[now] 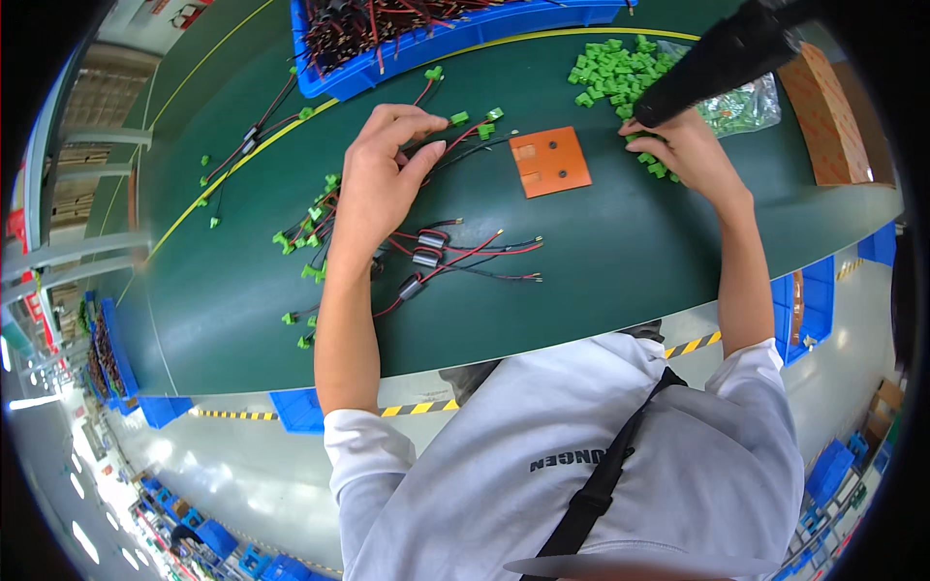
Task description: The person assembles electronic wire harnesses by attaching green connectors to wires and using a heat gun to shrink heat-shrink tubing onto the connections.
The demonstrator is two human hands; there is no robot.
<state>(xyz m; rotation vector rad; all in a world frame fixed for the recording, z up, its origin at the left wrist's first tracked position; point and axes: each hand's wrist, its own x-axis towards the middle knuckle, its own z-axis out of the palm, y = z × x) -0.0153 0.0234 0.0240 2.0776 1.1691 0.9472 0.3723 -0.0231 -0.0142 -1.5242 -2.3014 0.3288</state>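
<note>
My left hand point(387, 160) is curled over a bundle of red and black wires point(463, 143), its thumb and index finger at the right side of it. Small green terminal connectors point(487, 124) sit at the wire ends just past its fingertips. My right hand point(686, 153) is among loose green connectors point(654, 167), thumb and finger drawn together on a small green connector point(632, 138). A dark, blurred tool point(717, 63) hides part of its fingers. Between the hands lies a flat orange plate point(572, 174) with two dark round spots and two lighter notches.
Several wire leads with grey cylinders point(426, 258) lie below my left hand. A blue bin point(407, 53) full of wires stands at the far edge. Green connectors point(620, 73) are piled at far right, beside a clear plastic bag point(746, 107) and an open cardboard box point(823, 116).
</note>
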